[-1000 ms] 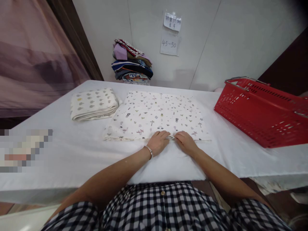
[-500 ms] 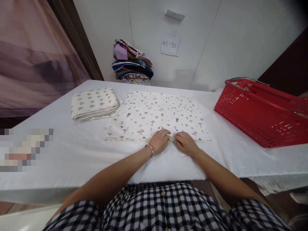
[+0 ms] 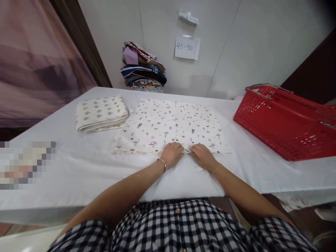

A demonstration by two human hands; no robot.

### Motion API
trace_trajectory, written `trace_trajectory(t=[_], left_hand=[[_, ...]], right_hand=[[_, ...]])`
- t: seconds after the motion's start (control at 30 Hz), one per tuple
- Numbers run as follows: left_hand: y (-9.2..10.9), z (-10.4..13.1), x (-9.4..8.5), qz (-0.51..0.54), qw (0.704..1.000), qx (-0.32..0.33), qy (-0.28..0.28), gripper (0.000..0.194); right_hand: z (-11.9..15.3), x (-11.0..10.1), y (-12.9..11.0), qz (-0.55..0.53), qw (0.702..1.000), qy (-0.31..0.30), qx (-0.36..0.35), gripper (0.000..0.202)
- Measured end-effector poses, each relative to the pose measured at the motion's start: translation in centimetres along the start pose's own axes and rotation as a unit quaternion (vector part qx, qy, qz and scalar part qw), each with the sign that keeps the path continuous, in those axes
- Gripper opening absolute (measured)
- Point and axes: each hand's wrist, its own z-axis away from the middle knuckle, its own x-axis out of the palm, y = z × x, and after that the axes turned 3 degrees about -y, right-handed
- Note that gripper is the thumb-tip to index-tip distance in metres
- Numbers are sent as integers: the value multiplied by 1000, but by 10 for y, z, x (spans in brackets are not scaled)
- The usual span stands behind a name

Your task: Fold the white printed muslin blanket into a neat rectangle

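Note:
A white cloth with small palm and plant prints (image 3: pixel 173 122) lies folded flat on the white-covered table. Its near edge is pinched at the middle by my left hand (image 3: pixel 172 154), which wears a bracelet, and by my right hand (image 3: pixel 204 156). The hands are a small gap apart, and a bit of the layered edge shows between them. My thumbs are mostly hidden. To the left of this cloth sits a thick folded cream cloth with grey and yellow prints (image 3: pixel 101 112).
On the right stands a red plastic basket (image 3: pixel 286 126) with metal handles. Behind the table's far edge is a stack of folded clothes (image 3: pixel 144 68) against a white wall. A paper reading 45-50 (image 3: pixel 187 48) hangs there. A pixelated item (image 3: pixel 25 162) lies at the left.
My left hand has shifted very slightly left along the cloth's near edge. Otherwise the hands and cloth look nearly the same.

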Motion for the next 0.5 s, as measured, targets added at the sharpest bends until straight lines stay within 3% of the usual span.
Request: trace_trajectory(t=[0.5], left_hand=[[-4, -1, -2, -31, 998, 62, 9, 18]], right_hand=[[-4, 5, 1, 77, 996, -20, -37, 23]])
